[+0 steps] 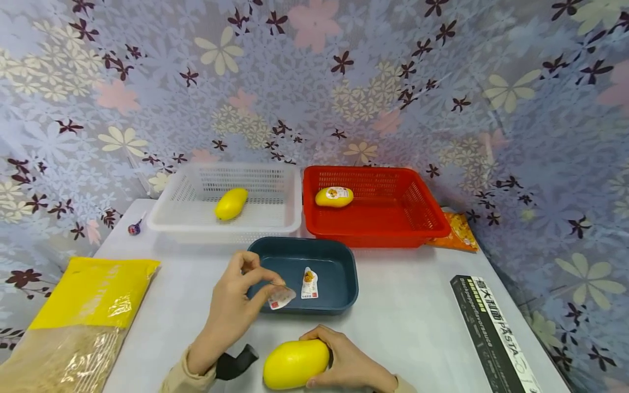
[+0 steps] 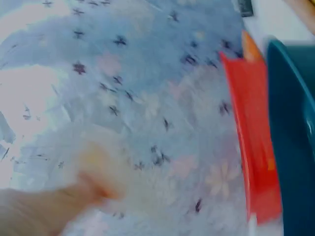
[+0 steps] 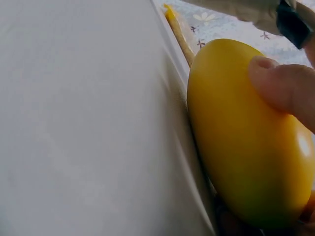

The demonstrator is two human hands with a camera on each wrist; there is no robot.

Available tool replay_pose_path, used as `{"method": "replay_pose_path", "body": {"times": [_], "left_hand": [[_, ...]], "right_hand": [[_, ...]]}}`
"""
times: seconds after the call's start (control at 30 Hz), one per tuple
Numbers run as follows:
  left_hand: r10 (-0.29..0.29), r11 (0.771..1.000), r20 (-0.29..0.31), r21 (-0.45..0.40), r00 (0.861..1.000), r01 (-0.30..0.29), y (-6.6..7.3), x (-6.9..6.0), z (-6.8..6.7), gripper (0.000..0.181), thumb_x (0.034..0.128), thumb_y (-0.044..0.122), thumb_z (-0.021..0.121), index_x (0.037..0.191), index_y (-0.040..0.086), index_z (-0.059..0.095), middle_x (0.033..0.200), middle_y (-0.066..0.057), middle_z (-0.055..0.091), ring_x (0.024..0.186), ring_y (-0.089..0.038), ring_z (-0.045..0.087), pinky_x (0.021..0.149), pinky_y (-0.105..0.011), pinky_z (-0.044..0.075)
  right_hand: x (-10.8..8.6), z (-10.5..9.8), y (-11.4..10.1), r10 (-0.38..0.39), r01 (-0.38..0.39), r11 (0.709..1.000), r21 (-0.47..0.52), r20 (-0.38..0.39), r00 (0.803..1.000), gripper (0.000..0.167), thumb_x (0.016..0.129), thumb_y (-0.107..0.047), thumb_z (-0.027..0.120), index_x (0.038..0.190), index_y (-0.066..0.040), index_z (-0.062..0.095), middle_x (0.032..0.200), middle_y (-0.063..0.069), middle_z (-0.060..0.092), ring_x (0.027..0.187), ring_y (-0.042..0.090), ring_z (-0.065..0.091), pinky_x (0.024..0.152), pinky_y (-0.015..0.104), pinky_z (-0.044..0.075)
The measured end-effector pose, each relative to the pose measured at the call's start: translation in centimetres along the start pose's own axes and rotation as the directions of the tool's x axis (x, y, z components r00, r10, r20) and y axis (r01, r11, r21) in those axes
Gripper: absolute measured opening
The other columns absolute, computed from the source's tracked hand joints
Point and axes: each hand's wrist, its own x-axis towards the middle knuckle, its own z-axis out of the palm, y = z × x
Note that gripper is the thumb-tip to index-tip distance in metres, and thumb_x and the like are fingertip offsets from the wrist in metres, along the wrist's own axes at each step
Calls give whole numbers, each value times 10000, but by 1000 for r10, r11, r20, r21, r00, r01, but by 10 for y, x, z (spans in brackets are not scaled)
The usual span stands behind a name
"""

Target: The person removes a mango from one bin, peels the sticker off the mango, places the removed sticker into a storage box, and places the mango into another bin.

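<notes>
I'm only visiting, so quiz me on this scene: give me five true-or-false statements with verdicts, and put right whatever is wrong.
1. The right hand holds a yellow fruit. True.
2. The left hand pinches a lollipop. False: it pinches a label.
3. A flat label lies in the blue tray. True.
4. The red basket stands beside the white basket. True.
5. The basket fruit in the red one is bare. False: it bears a label on top.

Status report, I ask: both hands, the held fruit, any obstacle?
Left hand pinching sticker near blue tray. Right hand gripping yellow fruit. Visible fruit surface bare. No obstruction seen.
</notes>
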Motion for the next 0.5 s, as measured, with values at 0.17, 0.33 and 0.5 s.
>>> {"method": "replay_pose_path", "body": {"times": [0.17, 0.33, 0.5], "left_hand": [[-251, 955, 136, 197, 958, 222, -9, 22, 21, 119, 863, 98, 711, 950, 166, 755, 974, -44, 481, 588, -57, 374, 493, -182, 324], [-413, 905, 288, 241, 864, 351, -27, 34, 44, 166, 913, 65, 614, 1023, 64, 738, 1102, -151, 570, 606, -153, 465, 521, -235, 371], [-450, 892, 387, 237, 805, 385, -40, 35, 56, 184, 935, 104, 595, 1031, 20, 728, 1063, -168, 603, 694, -183, 504, 588, -267, 396]], "right_hand": [[0, -2, 0, 7, -7, 1000, 8, 13, 1000, 541, 754, -321, 820, 1223, -232, 564, 1164, -88, 622, 1006, 30, 555, 920, 214, 443], [0, -2, 0, 23, -24, 999, 35, 30, 999, 537, 762, -357, 807, 1220, -244, 551, 1175, -95, 618, 996, 35, 557, 908, 212, 444], [-2, -4, 0, 42, -43, 998, 40, 32, 999, 546, 760, -356, 805, 1225, -242, 543, 1183, -92, 617, 993, 42, 559, 894, 214, 444]]}}
